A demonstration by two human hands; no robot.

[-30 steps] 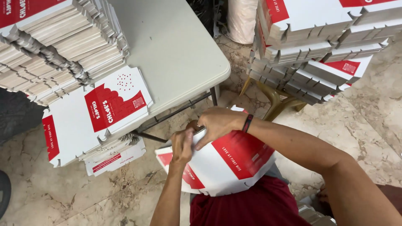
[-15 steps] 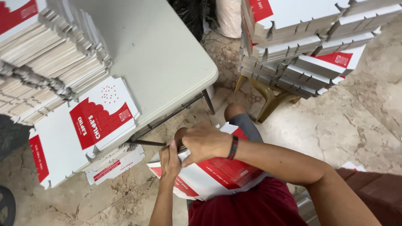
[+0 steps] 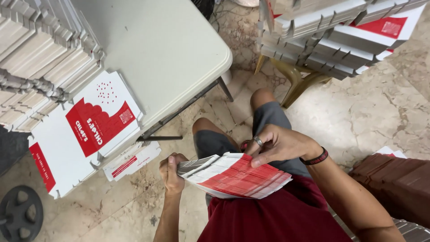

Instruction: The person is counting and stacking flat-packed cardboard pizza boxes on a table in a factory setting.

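**A:** What is the biggest thing in front of you?

**B:** The pale grey plastic folding table [image 3: 170, 58], filling the far left; its rounded corner points toward your knees; on its left edge sits a tall stack of flat, unfolded white cardboard boxes [image 3: 40, 58], and a loose flat white carton with a red scalloped panel [image 3: 96, 123] hangs over the near edge, with more cartons tucked under it.

**A:** And on the far right?

**B:** A second heap of folded white-and-red cartons [image 3: 340, 31], resting on a yellowish plastic chair frame [image 3: 300, 80]; beneath everything lies the beige marble-patterned stone floor [image 3: 385, 112]; at the near right is a dark brown ribbed seat [image 3: 394, 179], and at the near left corner a dark round metal disc [image 3: 20, 213] lies on the floor.

**A:** Where is the bundle you are working?

**B:** The sheaf of flat white-and-red cardboard blanks [image 3: 237, 177] lies over your lap, just above your dark red shirt [image 3: 277, 215], near and centre.

**A:** How do your hands stand?

**B:** Your left hand [image 3: 171, 172] is curled tight around the sheaf's left end, fingers together; your right hand [image 3: 280, 145], ringed and with a dark wristband, rests on the top edge, fingers spread and pressing the top blank.
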